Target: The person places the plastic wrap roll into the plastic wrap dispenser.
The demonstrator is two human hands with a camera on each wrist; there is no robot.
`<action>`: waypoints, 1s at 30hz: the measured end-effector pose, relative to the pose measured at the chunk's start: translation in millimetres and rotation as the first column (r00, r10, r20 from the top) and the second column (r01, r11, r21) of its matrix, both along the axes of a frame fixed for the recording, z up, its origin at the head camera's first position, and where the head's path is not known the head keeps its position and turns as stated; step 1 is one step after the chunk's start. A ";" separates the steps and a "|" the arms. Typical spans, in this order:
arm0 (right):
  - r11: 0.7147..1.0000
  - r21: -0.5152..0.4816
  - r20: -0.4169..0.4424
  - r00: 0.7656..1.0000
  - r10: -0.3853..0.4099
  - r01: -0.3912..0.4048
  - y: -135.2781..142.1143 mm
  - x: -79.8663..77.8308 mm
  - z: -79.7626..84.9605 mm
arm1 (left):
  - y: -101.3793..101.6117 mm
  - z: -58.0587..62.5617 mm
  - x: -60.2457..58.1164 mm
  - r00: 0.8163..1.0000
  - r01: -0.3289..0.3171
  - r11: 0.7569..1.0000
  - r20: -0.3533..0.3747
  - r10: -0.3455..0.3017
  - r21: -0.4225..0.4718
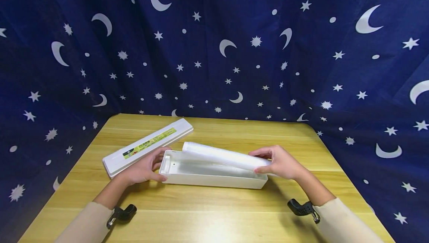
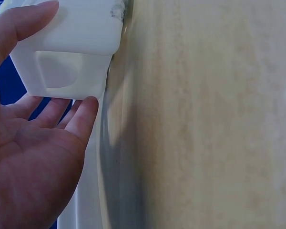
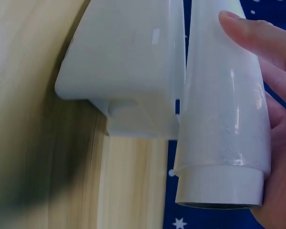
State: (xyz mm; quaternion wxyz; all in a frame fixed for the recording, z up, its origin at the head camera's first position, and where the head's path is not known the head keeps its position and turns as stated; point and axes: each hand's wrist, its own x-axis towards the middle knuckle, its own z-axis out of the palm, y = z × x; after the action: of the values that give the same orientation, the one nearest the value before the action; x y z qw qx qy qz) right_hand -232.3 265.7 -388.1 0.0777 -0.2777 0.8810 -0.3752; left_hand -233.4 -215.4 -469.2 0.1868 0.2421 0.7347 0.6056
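A long white cling film box (image 1: 214, 179) without its cover stands on the table. My left hand (image 1: 145, 166) grips its left end, with the thumb on the front wall and the fingertips curled at the end face, as the left wrist view shows. In my right hand (image 1: 279, 162) is a roll of cling film (image 1: 224, 156), held near its right end between thumb and fingers. The roll lies slantwise over the box opening, its left end towards the back. In the right wrist view the film roll (image 3: 224, 105) sits beside the box (image 3: 124, 52), its core end sticking out past the film.
The box's white lid (image 1: 117, 163), bearing a yellow-green label (image 1: 149, 143), lies aslant on the wooden table (image 1: 201, 217) behind my left hand. A dark blue curtain (image 1: 207, 49) with moons and stars hangs along the table's back and sides.
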 end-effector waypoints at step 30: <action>0.994 0.013 0.019 0.994 0.108 -0.108 -40.4 -13.2 2.4 | -0.6 -0.3 -0.2 1.000 -0.002 0.999 -0.029 0.001 -0.034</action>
State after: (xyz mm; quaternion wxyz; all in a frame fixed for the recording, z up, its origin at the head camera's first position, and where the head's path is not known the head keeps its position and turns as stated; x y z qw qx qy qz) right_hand -245.4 225.3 -385.7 0.1076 -0.3209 0.8665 -0.3670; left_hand -233.5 -215.9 -469.5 0.1798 0.2471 0.7476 0.5896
